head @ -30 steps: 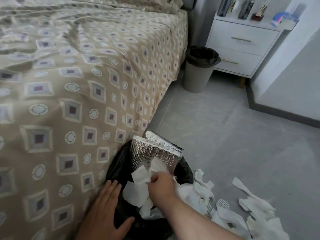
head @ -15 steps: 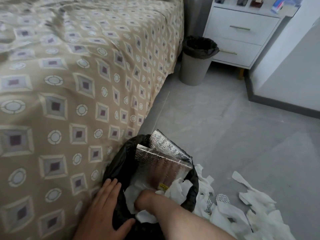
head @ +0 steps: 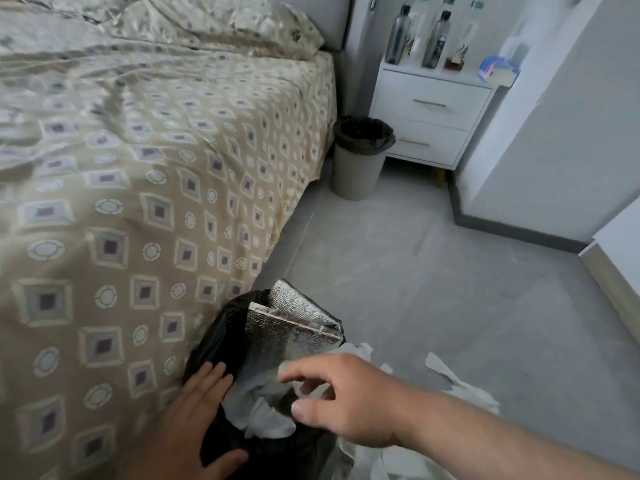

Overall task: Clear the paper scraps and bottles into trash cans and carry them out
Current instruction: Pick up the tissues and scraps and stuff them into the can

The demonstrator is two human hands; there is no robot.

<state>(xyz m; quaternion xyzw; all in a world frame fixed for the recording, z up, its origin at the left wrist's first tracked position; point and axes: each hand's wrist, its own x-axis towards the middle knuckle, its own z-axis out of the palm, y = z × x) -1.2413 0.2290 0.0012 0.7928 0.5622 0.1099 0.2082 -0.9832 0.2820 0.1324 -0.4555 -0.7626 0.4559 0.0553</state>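
Fingers [head: 304, 374] of my right hand [head: 346, 403] are spread loose and empty, lifted out of the black-lined trash can [head: 214, 344] at the edge of the bed [head: 138, 202], where their paper scraps [head: 263, 417] now lie (left hand [head: 187, 420] flat on the rim), so I'd gather the floor scraps [head: 440, 367] next.

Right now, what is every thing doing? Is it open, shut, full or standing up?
near trash can: black-lined, filled to the top.
binned scraps: crumpled inside it.
silver pouch: sticking up out of it.
floor scraps: lying loose beside it.
far trash can: upright, black-lined.
bottles: standing upright.
nightstand drawers: both shut.
left hand: flat on the near can's bag.
right hand: fingers spread above the can, holding nothing.
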